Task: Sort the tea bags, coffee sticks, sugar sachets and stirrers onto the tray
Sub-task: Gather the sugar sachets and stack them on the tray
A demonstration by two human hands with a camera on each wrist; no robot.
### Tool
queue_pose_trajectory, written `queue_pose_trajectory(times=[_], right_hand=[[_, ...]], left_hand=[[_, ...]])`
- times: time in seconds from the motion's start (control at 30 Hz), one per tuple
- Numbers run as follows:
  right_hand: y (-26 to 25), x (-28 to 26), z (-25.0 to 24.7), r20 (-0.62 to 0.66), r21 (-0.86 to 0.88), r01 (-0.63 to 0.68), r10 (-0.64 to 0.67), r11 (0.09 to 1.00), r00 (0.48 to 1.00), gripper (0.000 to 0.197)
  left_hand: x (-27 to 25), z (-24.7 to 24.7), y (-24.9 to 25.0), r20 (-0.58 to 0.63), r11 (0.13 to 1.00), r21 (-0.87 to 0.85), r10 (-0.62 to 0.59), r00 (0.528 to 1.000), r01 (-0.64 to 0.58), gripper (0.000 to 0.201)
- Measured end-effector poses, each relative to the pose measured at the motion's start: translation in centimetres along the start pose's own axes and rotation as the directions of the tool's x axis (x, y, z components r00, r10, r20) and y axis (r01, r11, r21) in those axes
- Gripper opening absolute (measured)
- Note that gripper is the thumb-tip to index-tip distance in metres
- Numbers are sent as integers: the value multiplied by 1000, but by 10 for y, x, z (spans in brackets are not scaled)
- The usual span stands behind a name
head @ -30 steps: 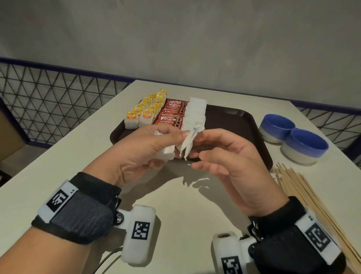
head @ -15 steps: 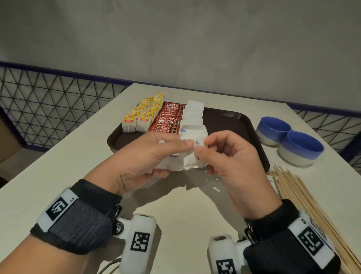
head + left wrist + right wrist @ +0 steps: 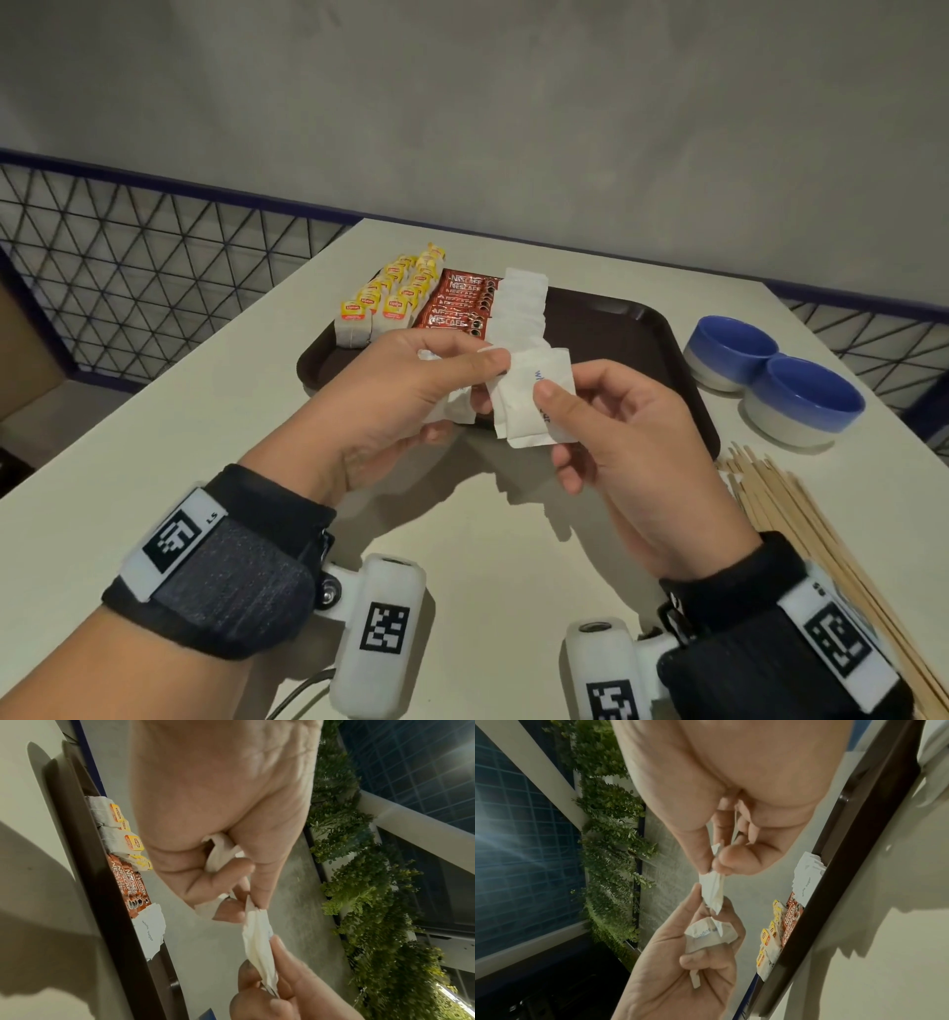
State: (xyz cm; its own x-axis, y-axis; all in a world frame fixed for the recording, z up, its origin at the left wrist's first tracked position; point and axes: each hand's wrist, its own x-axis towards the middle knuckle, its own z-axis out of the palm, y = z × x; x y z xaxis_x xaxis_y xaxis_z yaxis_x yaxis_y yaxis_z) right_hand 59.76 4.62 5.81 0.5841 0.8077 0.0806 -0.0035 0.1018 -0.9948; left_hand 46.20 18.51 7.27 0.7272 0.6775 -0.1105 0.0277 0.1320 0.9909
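Both hands hover just in front of the brown tray (image 3: 637,329). My right hand (image 3: 606,411) pinches white sugar sachets (image 3: 529,401) between thumb and fingers. My left hand (image 3: 411,380) grips a small bundle of more sugar sachets (image 3: 454,406) and its thumb touches the corner of the right hand's ones. On the tray lie rows of yellow-tagged tea bags (image 3: 390,303), red coffee sticks (image 3: 457,303) and a row of white sugar sachets (image 3: 521,303). Wooden stirrers (image 3: 801,519) lie on the table at the right.
Two blue and white bowls (image 3: 770,375) stand right of the tray. The right half of the tray is bare. A mesh railing (image 3: 128,272) runs along the table's left side, and a grey wall stands behind.
The sachets in my right hand turned from edge-on to flat, face toward me. Both hands stayed in front of the tray, pulling slightly apart.
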Motion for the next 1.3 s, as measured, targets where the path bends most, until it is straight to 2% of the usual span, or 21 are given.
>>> queue_pose_trajectory(times=[0.13, 0.23, 0.33, 0.4, 0.43, 0.47, 0.5, 0.53, 0.6, 0.67, 0.77, 0.83, 0.97, 1.13, 1.2, 1.3], right_hand=[[-6, -1, 1, 34, 75, -41, 39, 996, 999, 17], [-13, 0, -2, 67, 52, -75, 71, 996, 995, 14], [-28, 7, -7, 38, 23, -106, 105, 994, 994, 13], [-49, 22, -12, 1, -71, -81, 82, 994, 997, 12], [-64, 34, -14, -6, -174, -38, 37, 984, 999, 12], [-79, 50, -16, 1, -310, 21, -22, 950, 1000, 11], [-94, 69, -18, 19, -469, 80, -80, 880, 997, 11], [-107, 89, -18, 43, -625, 123, -124, 771, 991, 9], [-122, 134, -21, 85, -856, 146, -144, 496, 986, 8], [-118, 179, -28, 83, -958, 95, -58, 272, 995, 10], [-88, 236, -45, 31, -995, 22, 91, 100, 995, 12], [-66, 258, -55, -7, -998, -14, 136, 55, 991, 11], [-32, 285, -59, -52, -993, -70, 180, 96, 982, 17], [-13, 306, -56, -24, -998, -34, 149, 60, 989, 24], [-8, 310, -56, -13, -1000, -16, 152, 19, 988, 33], [1, 313, -57, 28, -995, 36, 88, -91, 996, 58]], left_hand=[[-3, 1, 3, 30, 996, -89, 10, 999, -7, 13], [-7, 2, 6, 42, 991, -133, -16, 999, 22, 14], [-8, 1, 9, 35, 987, -156, -46, 998, 51, 18], [-9, -3, 13, 15, 983, -175, -59, 998, 61, 22], [-9, -6, 15, -4, 980, -192, -63, 998, 61, 23], [-8, -9, 17, -23, 974, -217, -68, 997, 61, 24], [-8, -12, 18, -40, 966, -249, -75, 996, 62, 26], [-7, -14, 19, -51, 956, -284, -84, 995, 66, 27], [-5, -17, 20, -61, 940, -333, -97, 993, 72, 29], [-3, -19, 18, -60, 931, -356, -103, 993, 75, 29], [0, -22, 17, -40, 927, -366, -95, 995, 74, 26], [2, -24, 15, -28, 925, -373, -93, 995, 76, 24], [3, -26, 17, -30, 915, -400, -79, 996, 61, 22], [7, -21, 16, -29, 913, -403, -77, 997, 58, 16], [9, -20, 14, -31, 918, -392, -77, 997, 59, 16], [10, -18, 11, -33, 924, -376, -84, 996, 65, 16]])
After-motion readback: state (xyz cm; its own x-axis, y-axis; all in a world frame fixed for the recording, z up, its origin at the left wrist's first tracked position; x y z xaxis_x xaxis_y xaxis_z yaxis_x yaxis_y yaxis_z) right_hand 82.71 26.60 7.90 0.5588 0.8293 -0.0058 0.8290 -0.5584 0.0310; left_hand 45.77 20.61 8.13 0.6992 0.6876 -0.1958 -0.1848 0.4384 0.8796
